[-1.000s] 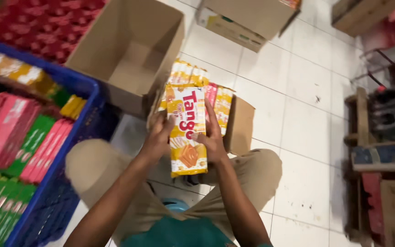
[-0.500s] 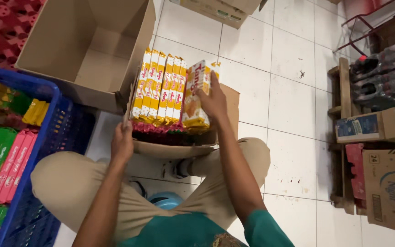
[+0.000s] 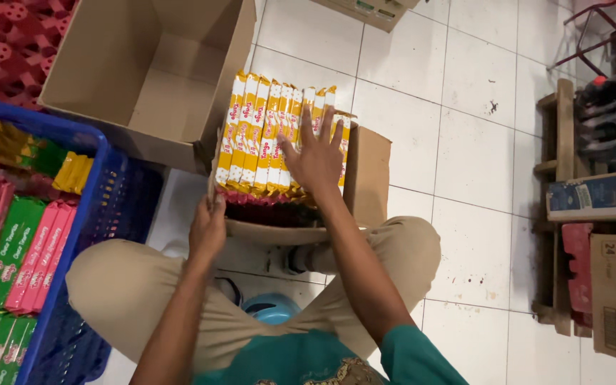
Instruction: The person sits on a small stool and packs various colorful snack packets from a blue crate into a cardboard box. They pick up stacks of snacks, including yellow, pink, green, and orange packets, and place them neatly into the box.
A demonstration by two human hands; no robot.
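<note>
Right now the right hand (image 3: 317,158) is lying spread and flat on the yellow wafer packs (image 3: 258,135), standing on edge in the carton (image 3: 366,178), long axes running away; left hand (image 3: 208,232) is gripping the carton's near-left corner.

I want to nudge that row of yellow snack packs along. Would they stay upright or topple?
The yellow packs stand on edge, thin and tall, so a loose one would probably tip. Packed tight under the right hand, they likely slide together. Glossy wrappers look slippery.
</note>
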